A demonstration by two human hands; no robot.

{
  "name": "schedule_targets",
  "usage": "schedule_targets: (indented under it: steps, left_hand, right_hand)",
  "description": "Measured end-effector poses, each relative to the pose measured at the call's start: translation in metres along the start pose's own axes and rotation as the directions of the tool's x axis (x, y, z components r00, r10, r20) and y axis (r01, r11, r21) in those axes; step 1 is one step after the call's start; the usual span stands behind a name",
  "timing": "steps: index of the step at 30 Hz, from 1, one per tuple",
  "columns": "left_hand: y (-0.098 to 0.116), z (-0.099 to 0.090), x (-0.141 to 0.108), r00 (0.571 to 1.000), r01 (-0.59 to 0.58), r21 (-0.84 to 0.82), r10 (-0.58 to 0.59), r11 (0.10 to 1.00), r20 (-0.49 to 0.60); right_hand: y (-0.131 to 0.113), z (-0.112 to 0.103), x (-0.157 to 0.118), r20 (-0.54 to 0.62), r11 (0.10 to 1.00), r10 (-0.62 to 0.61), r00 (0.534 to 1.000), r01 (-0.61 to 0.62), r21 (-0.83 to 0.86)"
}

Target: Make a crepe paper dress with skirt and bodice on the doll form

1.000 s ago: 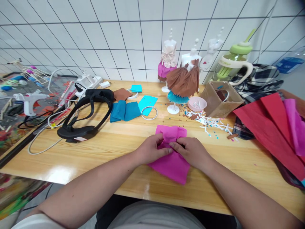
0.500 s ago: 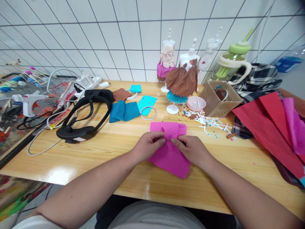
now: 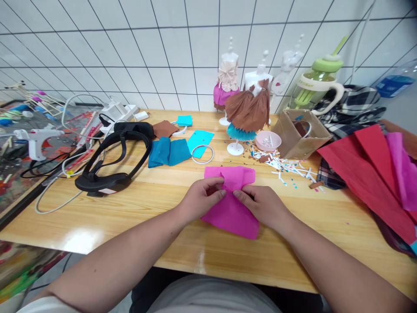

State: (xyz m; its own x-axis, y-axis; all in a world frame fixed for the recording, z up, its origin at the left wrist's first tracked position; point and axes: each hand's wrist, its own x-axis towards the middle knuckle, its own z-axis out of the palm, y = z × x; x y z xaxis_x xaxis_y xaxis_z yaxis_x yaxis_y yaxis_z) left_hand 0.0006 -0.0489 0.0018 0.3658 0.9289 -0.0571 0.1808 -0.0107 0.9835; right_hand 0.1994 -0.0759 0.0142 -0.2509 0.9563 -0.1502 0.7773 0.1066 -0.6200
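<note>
A sheet of magenta paper (image 3: 233, 217) lies on the wooden table (image 3: 130, 226) in front of me, gathered at its middle. My left hand (image 3: 203, 195) pinches the gather from the left, thumb against the fingers. From the right, my right hand (image 3: 257, 200) pinches the same gather, its thumb close to the left thumb. Above the hands the upper part of the sheet spreads out with a fold in it; the lower part fans toward me. The undersides of the fingers are hidden.
Mini mannequins, one in a brown skirt (image 3: 249, 108), stand behind beside a pink bowl (image 3: 268, 141), paper scraps (image 3: 289, 167) and a cardboard box (image 3: 298, 139). Blue cloth (image 3: 169, 152), a white ring (image 3: 202, 154) and a black headset (image 3: 110, 182) lie left. Red paper (image 3: 368, 174) is right.
The fingers of my left hand have lifted slightly at the gather, and the sheet's lower edge has moved up a little. Both hands keep their pinch.
</note>
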Motion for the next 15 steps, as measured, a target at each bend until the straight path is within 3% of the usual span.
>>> schedule_targets:
  steps: [15]
  left_hand:
    - [0.0036,0.0033,-0.0020,0.999,-0.019,0.033,0.018,0.999,0.031]
  right_hand:
    - [-0.0006,0.0022,0.0001,-0.027,1.000,0.011,1.000,-0.011,0.025]
